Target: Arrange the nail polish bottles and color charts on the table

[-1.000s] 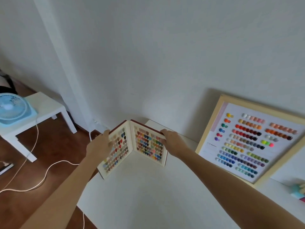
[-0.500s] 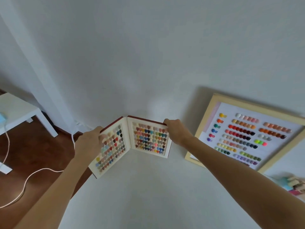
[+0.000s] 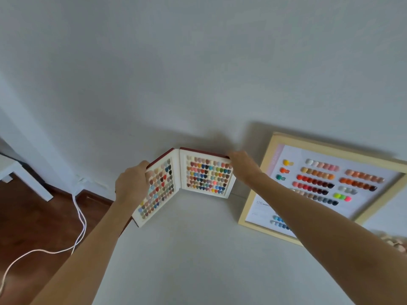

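Both hands, left (image 3: 132, 186) and right (image 3: 242, 167), grip the open swatch book (image 3: 207, 173) by its outer edges at the table's (image 3: 198, 260) far corner.

A home room: bare white wall (image 3: 198, 62), wood floor (image 3: 33, 216), white tabletop (image 3: 209, 260) with nail colour charts (image 3: 343, 183).

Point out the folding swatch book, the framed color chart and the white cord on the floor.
folding swatch book (image 3: 207, 177), head view, on its right-hand panel of swatches.
framed color chart (image 3: 343, 181), head view, on the white sheet among the swatch rows.
white cord (image 3: 80, 219), head view, on the doubled stretch over the wooden floor.
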### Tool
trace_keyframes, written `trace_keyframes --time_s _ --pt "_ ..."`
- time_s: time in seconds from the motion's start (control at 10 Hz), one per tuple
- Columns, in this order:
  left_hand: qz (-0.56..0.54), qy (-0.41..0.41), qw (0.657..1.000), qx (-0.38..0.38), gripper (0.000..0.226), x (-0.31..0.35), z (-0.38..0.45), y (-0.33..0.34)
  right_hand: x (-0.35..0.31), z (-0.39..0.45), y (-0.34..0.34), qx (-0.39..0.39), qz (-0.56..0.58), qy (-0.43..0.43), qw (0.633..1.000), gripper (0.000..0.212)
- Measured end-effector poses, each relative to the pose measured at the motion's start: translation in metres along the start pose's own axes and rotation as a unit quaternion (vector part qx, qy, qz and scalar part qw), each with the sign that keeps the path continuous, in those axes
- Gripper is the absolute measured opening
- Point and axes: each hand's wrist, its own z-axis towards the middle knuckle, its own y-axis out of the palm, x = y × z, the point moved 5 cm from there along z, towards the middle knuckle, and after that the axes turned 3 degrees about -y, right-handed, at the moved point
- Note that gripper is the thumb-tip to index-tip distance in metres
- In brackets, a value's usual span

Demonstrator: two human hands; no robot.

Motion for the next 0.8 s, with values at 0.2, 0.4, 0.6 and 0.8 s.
trace_keyframes --time_s 0.2,0.4,0.6,0.8 --pt "0.006 -0.003 1.0 -0.017 0.017 0.005 -0.001 0.017 0.015 0.01 0.01 0.003 -0.031 0.023 0.999 0.014" --pt "-0.002 -0.004 1.0 -0.019 0.018 0.009 -0.003 0.024 0.018 0.011 0.012 -0.002 -0.048 0.025 0.999 0.014" --pt "-0.005 -0.02 1.0 -0.019 0.016 0.012 -0.006 0.023 0.01 0.009 0.007 0.019 -0.051 0.013 0.998 0.015" --pt "0.005 0.009 0.999 0.051 0.045 0.023 -0.02 0.01 -0.011 -0.023 -0.003 0.094 -0.045 -0.082 0.991 0.045"
